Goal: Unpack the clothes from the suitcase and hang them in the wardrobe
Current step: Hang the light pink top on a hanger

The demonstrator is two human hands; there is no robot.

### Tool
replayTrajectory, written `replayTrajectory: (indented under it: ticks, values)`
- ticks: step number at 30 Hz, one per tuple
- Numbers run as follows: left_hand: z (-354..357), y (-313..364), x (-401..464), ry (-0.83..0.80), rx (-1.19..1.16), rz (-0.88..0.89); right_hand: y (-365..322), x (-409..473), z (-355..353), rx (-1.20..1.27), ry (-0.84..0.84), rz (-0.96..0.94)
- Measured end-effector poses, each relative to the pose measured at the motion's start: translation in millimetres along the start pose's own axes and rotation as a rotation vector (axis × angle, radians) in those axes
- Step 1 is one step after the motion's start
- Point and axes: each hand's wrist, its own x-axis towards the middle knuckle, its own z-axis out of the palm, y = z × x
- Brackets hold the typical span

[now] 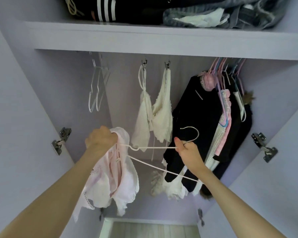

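1. The pink garment is bunched in the left hand, whose fingers are clenched round its upper edge; the rest of the cloth hangs straight down below that fist.
2. The hanger is pinched at its neck by the right hand, thumb and fingers curled round the wire just under the metal hook, which curves up above the fingers.
3. The key relation: the hanger's long axis is laid sideways between the two fists, one shoulder tip reaching the left fingers and already tucked into the garment, the other arm slanting down past the right wrist.
4. The right hand is judged the nearer to the free stretch of rail, which is hidden under the shelf.
5. Above and beyond the fingers, open room is seen between the cream tops on clips and the empty clear hangers further left.
6. Right of the right fingers the black coat hangs close, so snagging there is a risk.
7. The suitcase is not in view.
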Motion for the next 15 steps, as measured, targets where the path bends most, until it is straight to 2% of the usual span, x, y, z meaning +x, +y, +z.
replayTrajectory:
  ticks: [4, 8, 12, 14, 15]
  values:
    - [3, 29, -16, 0.025, 0.002, 0.067, -20, 1, 13, -0.047, -0.055, -0.085]
    - [-5, 52, -29, 0.048, -0.207, 0.155, -30, 4, 31, -0.176, -0.111, -0.173]
    - [-3, 65, -44, -0.082, -0.394, 0.269, -37, 8, 37, -0.005, -0.031, -0.062]
    - [-1, 63, -47, -0.102, -0.278, 0.387, -42, 8, 34, 0.087, 0.017, -0.065]
    - [1, 60, -46, -0.046, -0.131, 0.478, -44, 8, 33, 0.124, 0.03, -0.078]
